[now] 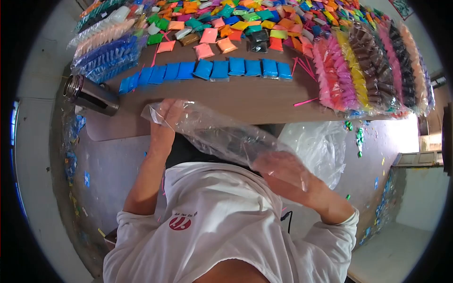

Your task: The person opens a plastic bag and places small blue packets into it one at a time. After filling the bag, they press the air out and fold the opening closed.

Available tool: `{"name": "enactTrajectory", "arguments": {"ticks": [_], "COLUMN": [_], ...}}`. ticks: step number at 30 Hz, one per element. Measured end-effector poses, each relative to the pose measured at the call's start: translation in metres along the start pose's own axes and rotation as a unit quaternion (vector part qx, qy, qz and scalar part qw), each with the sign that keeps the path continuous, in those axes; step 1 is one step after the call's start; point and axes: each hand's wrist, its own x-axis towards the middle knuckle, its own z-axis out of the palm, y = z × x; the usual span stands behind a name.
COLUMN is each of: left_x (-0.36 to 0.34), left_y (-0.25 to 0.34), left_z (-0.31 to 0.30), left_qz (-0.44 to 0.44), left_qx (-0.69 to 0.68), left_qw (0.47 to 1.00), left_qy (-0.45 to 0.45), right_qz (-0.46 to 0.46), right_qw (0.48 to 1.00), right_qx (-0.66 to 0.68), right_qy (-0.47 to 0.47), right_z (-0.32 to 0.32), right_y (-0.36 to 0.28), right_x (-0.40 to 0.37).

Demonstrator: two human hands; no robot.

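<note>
A long clear plastic bag (222,137) stretches between my two hands just in front of the table's near edge. My left hand (166,119) grips its open upper end. My right hand (278,170) is inside or behind the lower end, seen through the film and closed on it. Beyond the bag, a row of several blue packets (219,69) lies across the brown table (245,101). Behind that row sits a heap of small packets in many colours (245,23).
Filled bags of coloured packets (373,66) lie stacked at the table's right end, more of them at the far left (106,45). A metal flask (89,94) lies on the left corner. Pink sticks (306,101) lie on the table. Another clear bag (316,146) hangs below the edge.
</note>
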Motion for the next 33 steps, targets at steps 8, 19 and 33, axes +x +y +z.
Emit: {"name": "enactTrajectory", "arguments": {"ticks": [8,19,33], "left_x": [0.01,0.018,0.024], "left_y": [0.035,0.03,-0.007], "left_z": [-0.004,0.006,-0.013], "left_qz": [0.044,0.023,0.042], "left_qx": [0.017,0.05,0.049], "left_qw": [0.998,0.998,0.994], "left_qy": [0.044,0.018,0.093], "right_qz": [0.007,0.011,-0.307], "right_qw": [0.985,0.999,0.858], "right_qx": [-0.155,-0.033,0.407], "right_qy": [0.08,0.028,-0.065], "right_z": [-0.054,-0.05,-0.113], "right_y": [0.024,0.013,0.047], "right_x": [0.033,0.078,0.045]}}
